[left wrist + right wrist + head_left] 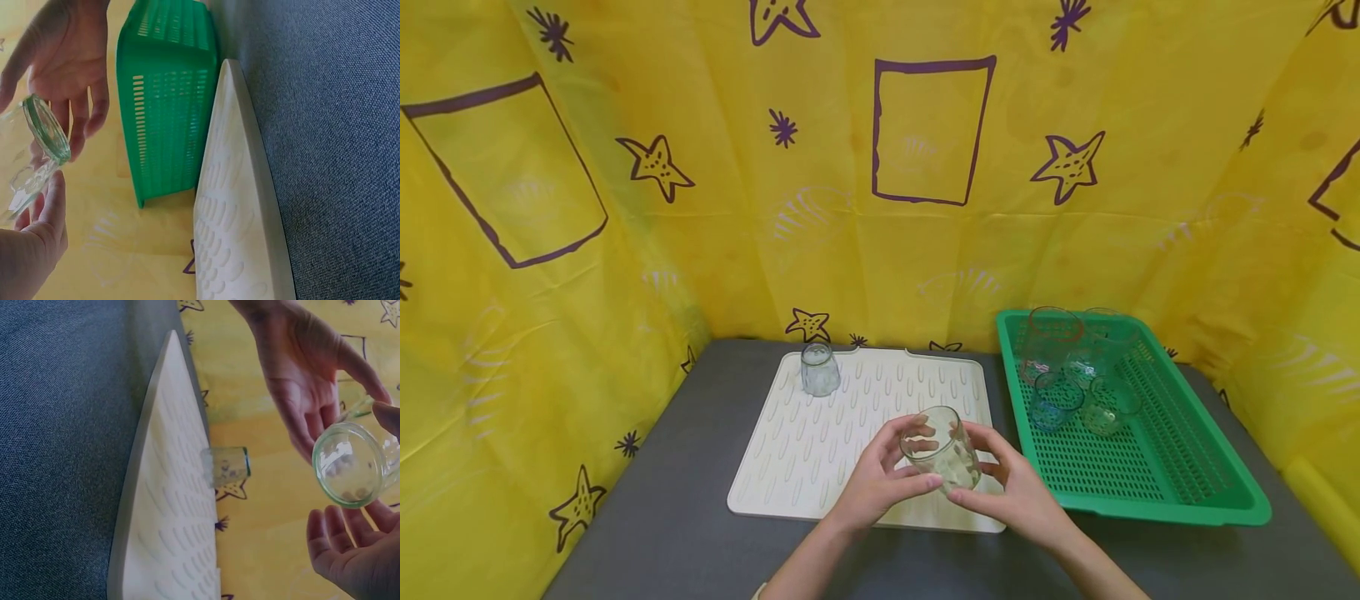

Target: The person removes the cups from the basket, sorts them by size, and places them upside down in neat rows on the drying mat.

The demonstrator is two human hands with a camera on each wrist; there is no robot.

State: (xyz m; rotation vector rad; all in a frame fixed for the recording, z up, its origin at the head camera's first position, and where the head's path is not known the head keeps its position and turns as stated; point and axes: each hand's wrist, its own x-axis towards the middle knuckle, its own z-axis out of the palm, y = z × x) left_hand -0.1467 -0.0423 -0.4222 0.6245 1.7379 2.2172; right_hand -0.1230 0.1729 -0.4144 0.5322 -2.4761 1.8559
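Observation:
A clear, faintly green drinking glass is held between both hands above the front right part of the cream draining mat. Its mouth tilts up and to the left in the head view, while the thick round base shows in the right wrist view. My left hand grips the glass from the left, thumb along its near side. From the right, my right hand holds it with thumb and fingers. Another clear glass stands on the mat's far left, its narrower end upward.
To the right, a green perforated basket contains several glasses, among them a red-rimmed glass, a blue glass and a yellowish glass. Mat and basket rest on a dark grey tabletop. Yellow patterned cloth hangs behind and beside it.

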